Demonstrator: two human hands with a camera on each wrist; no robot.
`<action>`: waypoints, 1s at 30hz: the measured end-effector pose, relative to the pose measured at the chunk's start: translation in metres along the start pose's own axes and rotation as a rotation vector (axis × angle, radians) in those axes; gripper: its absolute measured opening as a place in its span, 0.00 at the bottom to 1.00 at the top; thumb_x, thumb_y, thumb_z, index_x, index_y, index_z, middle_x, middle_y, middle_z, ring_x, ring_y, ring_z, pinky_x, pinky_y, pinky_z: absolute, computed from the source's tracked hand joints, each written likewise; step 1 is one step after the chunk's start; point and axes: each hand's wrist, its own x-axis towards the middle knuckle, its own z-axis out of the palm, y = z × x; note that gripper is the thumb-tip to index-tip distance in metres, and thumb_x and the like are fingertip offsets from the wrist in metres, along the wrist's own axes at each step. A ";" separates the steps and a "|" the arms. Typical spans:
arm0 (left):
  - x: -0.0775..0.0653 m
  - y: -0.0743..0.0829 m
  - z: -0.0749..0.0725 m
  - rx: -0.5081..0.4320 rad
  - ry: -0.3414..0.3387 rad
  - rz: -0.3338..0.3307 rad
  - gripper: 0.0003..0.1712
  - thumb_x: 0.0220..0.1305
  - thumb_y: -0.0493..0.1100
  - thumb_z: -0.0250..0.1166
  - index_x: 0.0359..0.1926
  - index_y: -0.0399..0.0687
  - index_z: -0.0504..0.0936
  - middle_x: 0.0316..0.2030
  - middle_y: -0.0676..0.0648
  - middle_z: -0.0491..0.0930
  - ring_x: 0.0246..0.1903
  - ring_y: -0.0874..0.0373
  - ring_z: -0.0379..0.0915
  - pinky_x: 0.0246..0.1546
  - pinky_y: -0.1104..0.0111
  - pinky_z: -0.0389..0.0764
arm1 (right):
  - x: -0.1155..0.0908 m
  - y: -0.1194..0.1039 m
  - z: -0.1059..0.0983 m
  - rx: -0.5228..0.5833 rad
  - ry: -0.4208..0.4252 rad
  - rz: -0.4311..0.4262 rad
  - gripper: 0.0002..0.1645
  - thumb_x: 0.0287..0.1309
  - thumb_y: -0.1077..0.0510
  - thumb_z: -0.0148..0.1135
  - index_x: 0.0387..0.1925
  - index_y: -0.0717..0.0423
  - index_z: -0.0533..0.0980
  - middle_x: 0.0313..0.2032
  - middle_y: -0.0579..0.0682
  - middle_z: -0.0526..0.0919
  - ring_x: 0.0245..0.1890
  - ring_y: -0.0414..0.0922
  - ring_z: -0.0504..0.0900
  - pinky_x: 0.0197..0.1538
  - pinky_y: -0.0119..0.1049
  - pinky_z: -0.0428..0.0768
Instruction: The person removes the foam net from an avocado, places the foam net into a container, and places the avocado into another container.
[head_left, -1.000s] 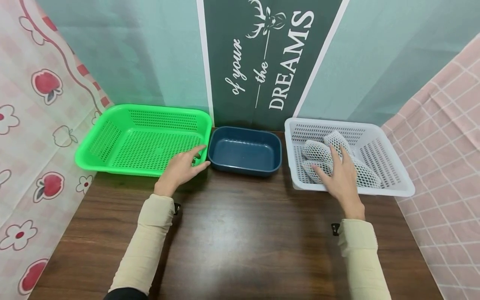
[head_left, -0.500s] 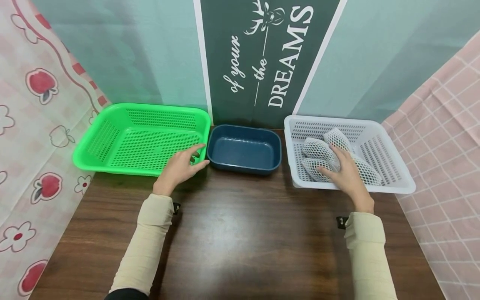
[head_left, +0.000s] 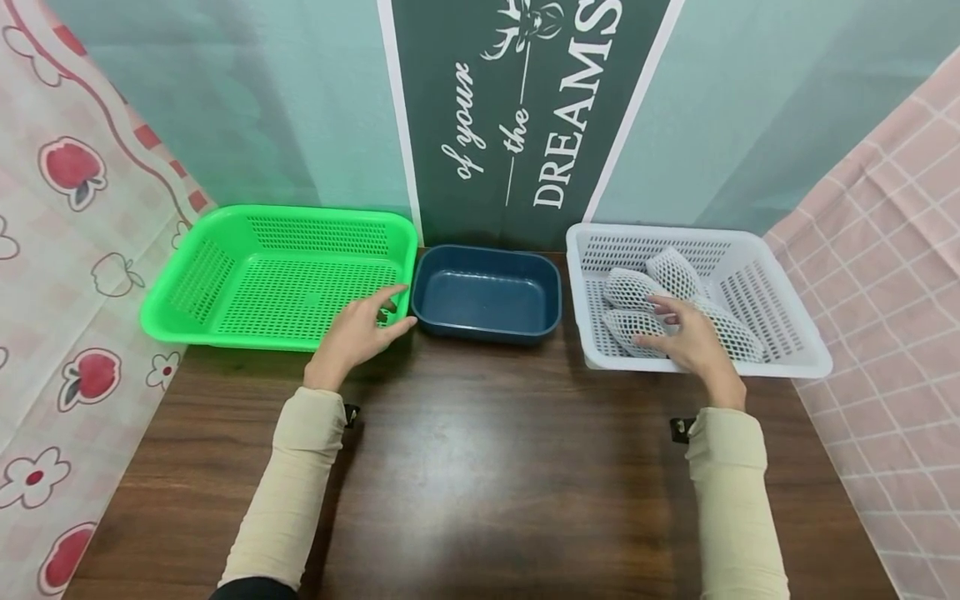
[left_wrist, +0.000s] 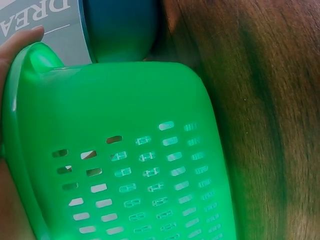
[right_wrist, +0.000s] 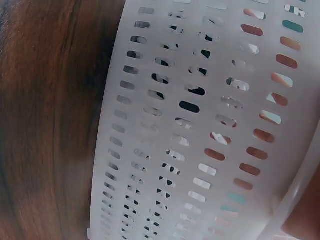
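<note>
Right hand [head_left: 693, 342] reaches over the near wall of the white basket [head_left: 780, 367], fingers curled onto a foam-netted item [head_left: 633, 327] among several inside; firm grip cannot be confirmed. Left hand [head_left: 356, 333] rests, fingers relaxed, on the near right corner of the green basket [head_left: 225, 275]. Blue tub [head_left: 487, 292] sits between the baskets at the table's [head_left: 487, 483] far edge.

I saw four white foam-net-wrapped items [head_left: 637, 327] piled in the white perforated basket [head_left: 780, 360] at the table's right end, left of its middle, overlapping at angles. The nearest one lay against the front wall with fingers over it. The green perforated basket [head_left: 247, 283] sat at the left end, its front right rim under the other hand's fingers.
</note>
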 end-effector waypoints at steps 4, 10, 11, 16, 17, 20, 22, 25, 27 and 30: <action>-0.001 0.000 -0.001 0.000 0.003 -0.014 0.38 0.67 0.60 0.62 0.73 0.58 0.64 0.54 0.39 0.81 0.51 0.42 0.81 0.51 0.48 0.79 | 0.005 -0.003 -0.001 0.018 -0.080 0.049 0.51 0.55 0.50 0.73 0.74 0.59 0.57 0.69 0.70 0.64 0.67 0.71 0.62 0.65 0.67 0.64; -0.003 0.000 -0.001 0.014 0.026 -0.021 0.37 0.67 0.61 0.62 0.73 0.59 0.65 0.54 0.38 0.81 0.50 0.41 0.81 0.50 0.47 0.79 | 0.011 -0.008 -0.003 -0.022 -0.165 0.085 0.51 0.57 0.51 0.71 0.75 0.58 0.55 0.73 0.69 0.57 0.72 0.71 0.55 0.68 0.68 0.58; -0.003 0.000 -0.001 0.017 0.029 -0.019 0.37 0.67 0.61 0.62 0.73 0.58 0.65 0.54 0.38 0.82 0.50 0.41 0.81 0.49 0.48 0.79 | 0.012 -0.009 -0.004 -0.033 -0.171 0.092 0.51 0.58 0.51 0.70 0.75 0.58 0.56 0.73 0.69 0.56 0.72 0.71 0.54 0.68 0.69 0.57; -0.002 -0.001 0.000 0.031 0.044 -0.017 0.37 0.67 0.61 0.62 0.72 0.59 0.65 0.54 0.39 0.82 0.49 0.42 0.82 0.47 0.48 0.80 | 0.014 -0.010 -0.005 -0.085 -0.189 0.130 0.51 0.57 0.48 0.70 0.75 0.57 0.56 0.74 0.70 0.54 0.71 0.72 0.53 0.68 0.70 0.57; -0.001 0.000 0.000 0.034 0.047 -0.018 0.36 0.67 0.60 0.62 0.72 0.59 0.66 0.53 0.39 0.82 0.48 0.42 0.82 0.46 0.48 0.80 | 0.015 -0.011 -0.004 -0.088 -0.191 0.135 0.51 0.57 0.48 0.71 0.75 0.57 0.56 0.74 0.70 0.54 0.71 0.72 0.53 0.68 0.70 0.57; -0.001 0.000 0.000 0.048 0.052 -0.022 0.36 0.67 0.60 0.62 0.72 0.59 0.66 0.53 0.39 0.82 0.48 0.43 0.82 0.45 0.49 0.80 | 0.016 -0.011 -0.004 -0.088 -0.202 0.154 0.52 0.57 0.47 0.71 0.76 0.56 0.56 0.74 0.70 0.53 0.71 0.71 0.55 0.68 0.69 0.58; 0.000 0.000 0.001 0.055 0.052 -0.023 0.36 0.67 0.61 0.62 0.72 0.59 0.66 0.53 0.40 0.82 0.47 0.44 0.82 0.44 0.49 0.80 | 0.016 -0.011 -0.003 -0.082 -0.212 0.171 0.53 0.56 0.46 0.71 0.76 0.56 0.55 0.74 0.69 0.53 0.71 0.71 0.54 0.68 0.69 0.58; 0.000 0.000 0.002 0.059 0.051 -0.021 0.37 0.67 0.62 0.62 0.72 0.59 0.66 0.52 0.40 0.83 0.46 0.45 0.82 0.43 0.50 0.81 | 0.015 -0.011 -0.002 -0.082 -0.223 0.188 0.55 0.56 0.45 0.71 0.76 0.56 0.53 0.75 0.69 0.52 0.72 0.71 0.53 0.68 0.70 0.57; 0.000 0.000 0.003 0.060 0.050 -0.016 0.37 0.67 0.62 0.62 0.72 0.58 0.66 0.52 0.40 0.83 0.46 0.45 0.83 0.42 0.50 0.81 | 0.013 -0.010 -0.001 -0.080 -0.230 0.202 0.55 0.56 0.44 0.71 0.76 0.56 0.53 0.75 0.69 0.51 0.72 0.72 0.52 0.68 0.70 0.56; 0.000 0.001 0.005 0.063 0.048 -0.012 0.36 0.67 0.61 0.62 0.72 0.58 0.66 0.52 0.40 0.83 0.45 0.45 0.83 0.42 0.50 0.81 | 0.011 -0.008 0.000 -0.078 -0.235 0.210 0.55 0.55 0.44 0.71 0.75 0.57 0.53 0.74 0.69 0.52 0.72 0.72 0.53 0.68 0.69 0.57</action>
